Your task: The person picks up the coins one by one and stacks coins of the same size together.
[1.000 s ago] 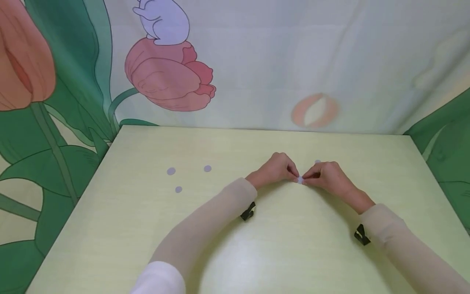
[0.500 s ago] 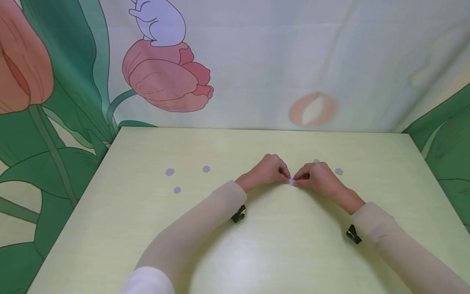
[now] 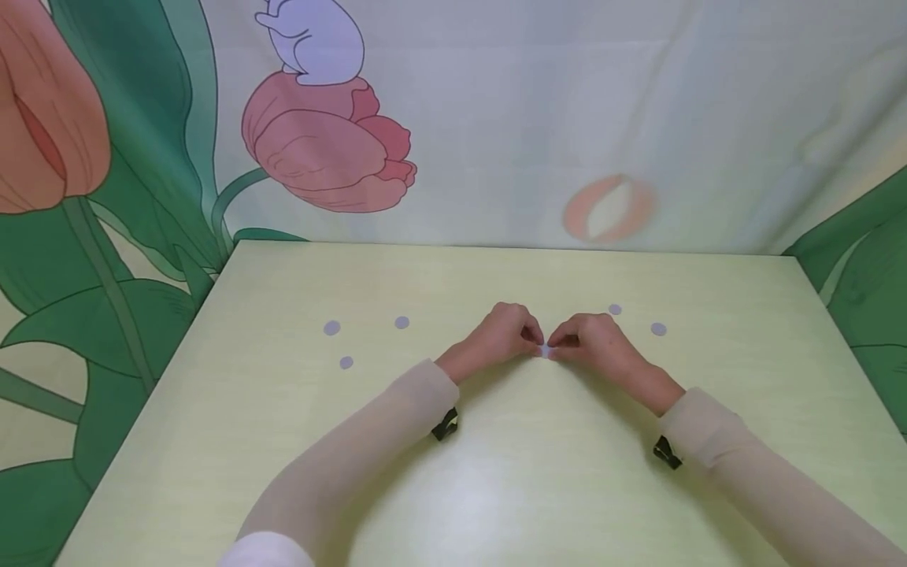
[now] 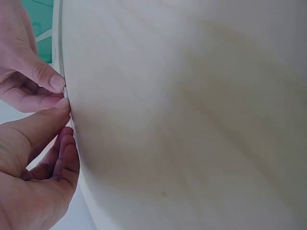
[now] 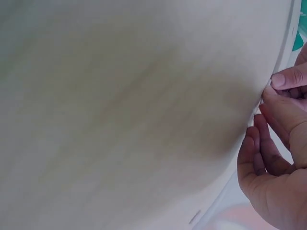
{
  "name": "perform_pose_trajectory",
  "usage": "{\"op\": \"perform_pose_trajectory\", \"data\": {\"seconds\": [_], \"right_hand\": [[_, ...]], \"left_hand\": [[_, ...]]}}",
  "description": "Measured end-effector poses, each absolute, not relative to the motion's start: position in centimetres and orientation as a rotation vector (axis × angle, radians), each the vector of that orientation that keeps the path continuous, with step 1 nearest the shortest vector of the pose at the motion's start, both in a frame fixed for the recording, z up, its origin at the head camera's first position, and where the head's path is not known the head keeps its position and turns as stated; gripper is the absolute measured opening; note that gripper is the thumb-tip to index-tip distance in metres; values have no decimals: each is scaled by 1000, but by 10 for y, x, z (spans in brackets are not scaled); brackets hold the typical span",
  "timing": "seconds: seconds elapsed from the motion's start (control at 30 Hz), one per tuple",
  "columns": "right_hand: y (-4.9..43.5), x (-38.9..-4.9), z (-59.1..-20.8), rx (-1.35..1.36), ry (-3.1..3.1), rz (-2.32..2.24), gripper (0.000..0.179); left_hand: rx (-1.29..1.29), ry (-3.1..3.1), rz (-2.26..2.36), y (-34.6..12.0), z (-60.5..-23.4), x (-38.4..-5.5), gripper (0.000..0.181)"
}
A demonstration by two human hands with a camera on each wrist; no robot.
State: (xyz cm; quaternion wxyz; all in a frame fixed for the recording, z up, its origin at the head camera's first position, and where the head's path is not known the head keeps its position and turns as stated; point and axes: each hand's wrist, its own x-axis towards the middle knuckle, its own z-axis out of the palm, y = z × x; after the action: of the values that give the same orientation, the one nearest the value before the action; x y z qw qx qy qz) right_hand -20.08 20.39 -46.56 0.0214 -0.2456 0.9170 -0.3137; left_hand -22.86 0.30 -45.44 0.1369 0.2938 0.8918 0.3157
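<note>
Low over the table, a small pale lavender disc [image 3: 545, 350] is pinched between both hands' fingertips, which cover much of it. My left hand [image 3: 498, 339] grips its left side with thumb and fingers. From the right, my right hand [image 3: 602, 346] pinches the opposite edge. In the left wrist view the left hand [image 4: 38, 163] and the right hand [image 4: 31, 72] meet thumb to thumb at a thin pale edge. The right wrist view shows the right hand [image 5: 278, 148] likewise, with the left thumb [image 5: 290, 77] beyond it.
On the light wooden table [image 3: 496, 488] lie three similar discs at the left: one disc [image 3: 331, 327], another disc [image 3: 401, 323] and a nearer disc [image 3: 346, 362]. Two more, a disc [image 3: 615, 309] and a disc [image 3: 659, 329], lie behind the right hand. A printed curtain [image 3: 489, 126] hangs behind.
Both hands have moved left together, still pinching the disc between them. The two discs behind the right hand now show fully; one was hidden and the other partly covered.
</note>
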Motion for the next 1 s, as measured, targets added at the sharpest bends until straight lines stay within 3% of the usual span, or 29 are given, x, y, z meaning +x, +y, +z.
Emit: {"op": "perform_pose_trajectory", "data": {"seconds": [1.0], "right_hand": [[158,-183,-463,-891,2802,-874,9]], "left_hand": [[784,2560,949,-46,-453,-201,8]]}}
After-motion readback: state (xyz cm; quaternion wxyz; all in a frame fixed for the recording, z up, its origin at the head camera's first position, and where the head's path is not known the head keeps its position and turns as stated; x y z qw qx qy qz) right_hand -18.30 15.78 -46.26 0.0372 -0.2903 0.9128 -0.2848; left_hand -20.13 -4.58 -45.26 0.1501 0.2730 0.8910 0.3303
